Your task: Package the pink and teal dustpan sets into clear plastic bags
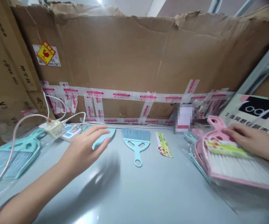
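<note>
My left hand (85, 147) reaches across the table with its fingers stretched out and apart, over a small teal dustpan (104, 137) that it touches or nearly touches. A teal hand brush (136, 141) lies flat just to the right of it, handle towards me. A printed paper label (164, 145) lies beside the brush. My right hand (248, 138) rests with fingers laid flat on a pink brush-and-dustpan set (232, 161) in clear wrap at the right.
A bagged teal brush-and-dustpan set (13, 155) lies at the left. A white power strip (66, 132) with plugs and cables sits at the back left. A taped cardboard wall (134, 62) closes the back. A printed box (255, 113) stands at the right.
</note>
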